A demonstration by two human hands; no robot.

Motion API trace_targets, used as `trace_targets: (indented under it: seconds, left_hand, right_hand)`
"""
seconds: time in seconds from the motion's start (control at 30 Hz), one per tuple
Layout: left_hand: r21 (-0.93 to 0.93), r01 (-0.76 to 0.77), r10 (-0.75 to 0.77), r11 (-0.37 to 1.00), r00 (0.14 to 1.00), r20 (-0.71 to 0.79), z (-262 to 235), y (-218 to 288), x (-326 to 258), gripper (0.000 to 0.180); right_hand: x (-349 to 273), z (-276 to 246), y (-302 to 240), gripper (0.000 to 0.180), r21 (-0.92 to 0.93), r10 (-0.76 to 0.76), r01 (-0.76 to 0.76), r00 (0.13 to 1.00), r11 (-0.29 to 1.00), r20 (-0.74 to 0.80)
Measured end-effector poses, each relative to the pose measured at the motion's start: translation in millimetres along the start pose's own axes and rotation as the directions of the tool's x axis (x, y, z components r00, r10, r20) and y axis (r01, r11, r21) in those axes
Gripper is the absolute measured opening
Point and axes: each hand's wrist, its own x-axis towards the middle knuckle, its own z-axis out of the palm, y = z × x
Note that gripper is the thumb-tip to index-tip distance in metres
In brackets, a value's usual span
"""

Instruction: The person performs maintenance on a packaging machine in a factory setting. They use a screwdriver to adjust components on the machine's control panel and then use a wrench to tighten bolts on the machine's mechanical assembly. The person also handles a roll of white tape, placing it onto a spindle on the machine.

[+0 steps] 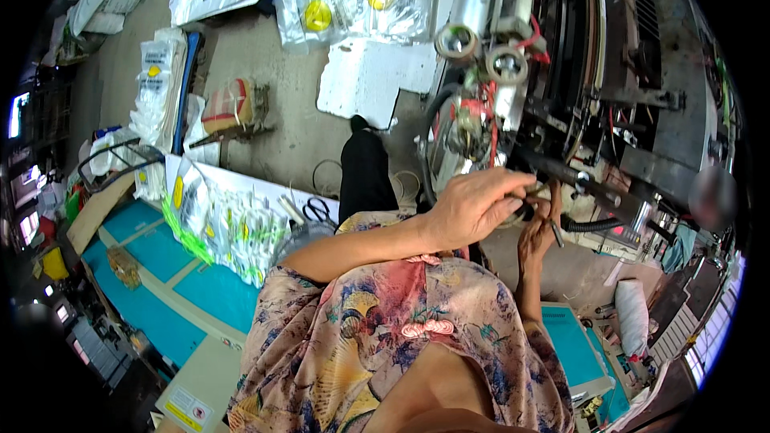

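**Both hands at one work point beside the machine; grip partly obscured**

Item: a thin metal rod [557,232] lies at the right hand [536,232], beneath the dark machine shaft [600,191] as seen from above and to the left of the black ribbed hose [592,226].

Handling: in this inspector's judgement, the step calls for small fingertip movements. One hand should steady the rod while the other makes the fine adjustment, with light, even pressure and no sideways levering. Fingertips are best kept clear of the shaft and out of the narrow space by the hose. Shifting the left hand slightly aside would open the sightline, as it sits close in front of the contact area. The machine should be at rest while fingers are this near; its running state cannot be determined.

Pose: the left forearm crosses the torso from the left, elbow bent, and the left hand [473,207] is knuckles-up with thumb and index finger drawn toward each other. The right forearm rises steeply, fingers curled upward near the rod. Whether either hand is clenched on anything cannot be told; the fingertips overlap in shade.
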Motion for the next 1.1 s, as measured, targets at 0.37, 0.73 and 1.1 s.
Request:
trace_targets:
  seconds: [0.37,0.73,1.1]
  left_hand:
    - [-0.135,-0.220,0.248,0.966,0.936,0.251,-184.4,-92.7,104.1,0.043]
    - [-0.236,-0.150,0.234,0.960,0.894,0.381,-324.8,-128.6,243.6,0.039]
    - [-0.014,-0.109,0.095,0.994,0.794,0.600,-387.1,-204.6,448.8,0.028]
  right_hand:
    - [-27.0,61.4,-63.8,0.055,-0.387,-0.053,-0.177,0.856,0.905,-0.514]
    - [-324.2,130.6,-3.9,0.043,0.644,0.798,-0.484,0.239,0.592,-0.554]
    - [142.0,465.6,-66.3,0.037,0.396,0.768,-0.706,0.640,0.588,0.001]
